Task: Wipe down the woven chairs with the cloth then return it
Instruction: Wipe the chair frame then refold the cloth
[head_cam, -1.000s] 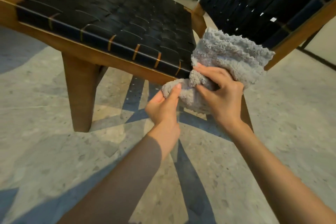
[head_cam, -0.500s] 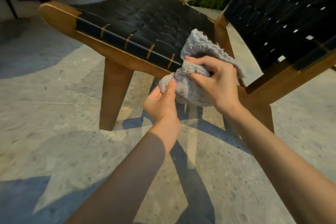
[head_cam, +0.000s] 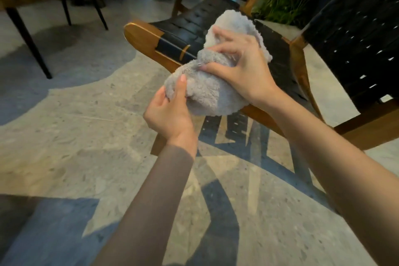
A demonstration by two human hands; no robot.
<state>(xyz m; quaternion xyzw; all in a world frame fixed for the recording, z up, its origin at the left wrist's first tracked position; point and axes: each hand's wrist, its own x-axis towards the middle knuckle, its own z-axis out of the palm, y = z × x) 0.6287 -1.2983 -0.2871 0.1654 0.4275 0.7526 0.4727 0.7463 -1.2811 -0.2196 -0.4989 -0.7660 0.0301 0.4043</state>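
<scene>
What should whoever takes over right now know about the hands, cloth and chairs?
Left hand pinches the lower corner of the grey cloth; right hand grips its bunched middle.
The cloth is held up in front of the woven seat; contact cannot be judged.
Done: cloth in hand; how much is wiped does not show.
Left: wipe the woven seat and the woven panel on the right, then return the cloth.

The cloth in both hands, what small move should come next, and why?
Probably lay the cloth on the black woven seat and begin a stroke: the right hand grips its bunched middle, the left hand pinches a lower corner, the seat right behind.
</scene>
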